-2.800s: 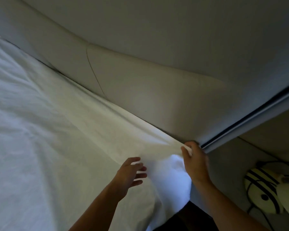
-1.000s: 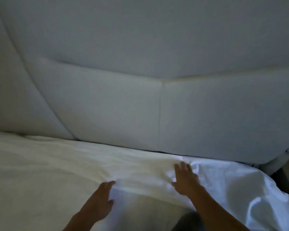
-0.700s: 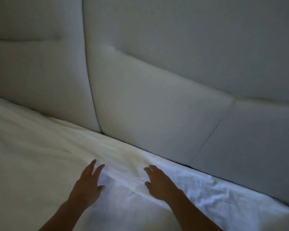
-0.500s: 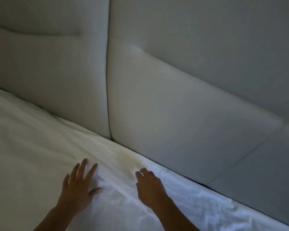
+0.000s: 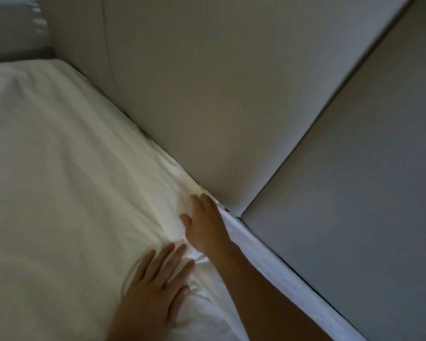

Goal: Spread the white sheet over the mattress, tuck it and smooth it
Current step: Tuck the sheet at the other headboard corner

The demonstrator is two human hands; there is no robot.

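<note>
My left hand lies palm down on the white sheet, fingers straight and a little spread, grasping nothing. My right hand is just beyond it, also flat and released, its fingers stretched toward the seam where the sheet meets the padded headboard. The sheet covers the whole bed surface in view, hiding the mattress, and is creased around both hands. Its brighter edge runs along beside my right forearm, against a grey panel.
</note>
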